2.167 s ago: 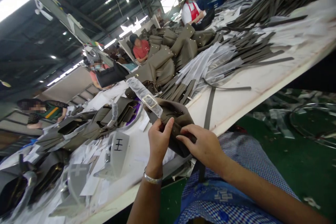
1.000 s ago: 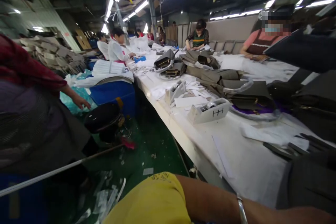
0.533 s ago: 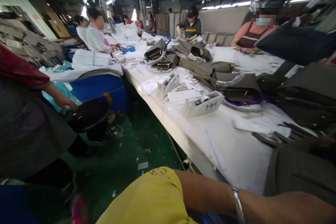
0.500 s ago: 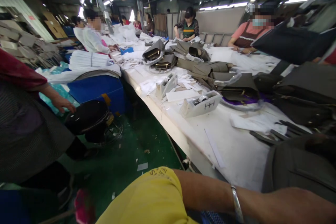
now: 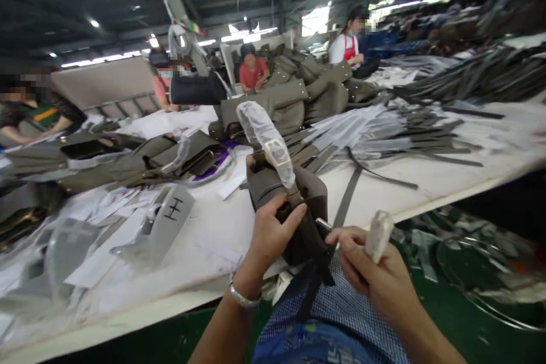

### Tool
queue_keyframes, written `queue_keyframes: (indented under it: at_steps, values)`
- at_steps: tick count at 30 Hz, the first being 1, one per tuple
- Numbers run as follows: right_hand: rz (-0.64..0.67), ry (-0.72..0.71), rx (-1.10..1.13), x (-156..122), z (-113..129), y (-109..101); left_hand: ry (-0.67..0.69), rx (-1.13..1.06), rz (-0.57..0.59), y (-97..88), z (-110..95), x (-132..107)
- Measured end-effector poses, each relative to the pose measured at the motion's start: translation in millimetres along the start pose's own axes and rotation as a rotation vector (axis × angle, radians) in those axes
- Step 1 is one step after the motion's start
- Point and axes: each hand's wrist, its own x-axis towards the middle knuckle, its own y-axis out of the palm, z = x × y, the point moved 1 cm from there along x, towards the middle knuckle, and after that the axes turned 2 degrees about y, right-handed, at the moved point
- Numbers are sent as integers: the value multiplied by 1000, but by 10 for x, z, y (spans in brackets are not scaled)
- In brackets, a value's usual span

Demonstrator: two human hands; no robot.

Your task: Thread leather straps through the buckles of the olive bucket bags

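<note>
A dark olive handbag [image 5: 268, 182] stands at the table's near edge, close to my lap. My left hand [image 5: 271, 233] is closed on its side, thumb and fingers pressed around the strap base. A strap wrapped in clear plastic [image 5: 260, 125], with a gold buckle [image 5: 277, 152], rises from the bag. In my right hand [image 5: 371, 261], a tool with a pale wrapped handle [image 5: 379, 236] is gripped; its exact kind is unclear. A short metal piece [image 5: 323, 224] shows by my right fingertips, against the bag's side. Dark strap ends hang below the bag over my checked apron [image 5: 362, 296].
Tape dispensers [image 5: 157, 227] and paper strips lie to the left. Several more bags [image 5: 187, 153] and a heap of bag parts [image 5: 277, 96] cover the far side. Straps [image 5: 375, 131] spread to the right. Co-workers sit or stand across the table. A metal ring-shaped frame [image 5: 482, 296] is below right.
The view has swung to the right. My left hand, earlier at the lower right edge by a dark bag, now shows on the handbag. My right hand with the tool has come into view.
</note>
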Motion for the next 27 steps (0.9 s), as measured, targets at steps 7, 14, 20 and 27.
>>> queue_keyframes:
  at_steps: [7,14,20,27]
  values:
    - [-23,-78,-138,-63,-64,303,-45,-39,7,3,29,-14]
    - [-78,-251,-438,-38,-88,365,-22,-18,-12,16,27,-22]
    - [-115,-340,-541,-51,-92,442,4,68,-119,82,6,-112]
    - [-200,-257,-378,-115,-151,462,61,57,-159,144,-37,-251]
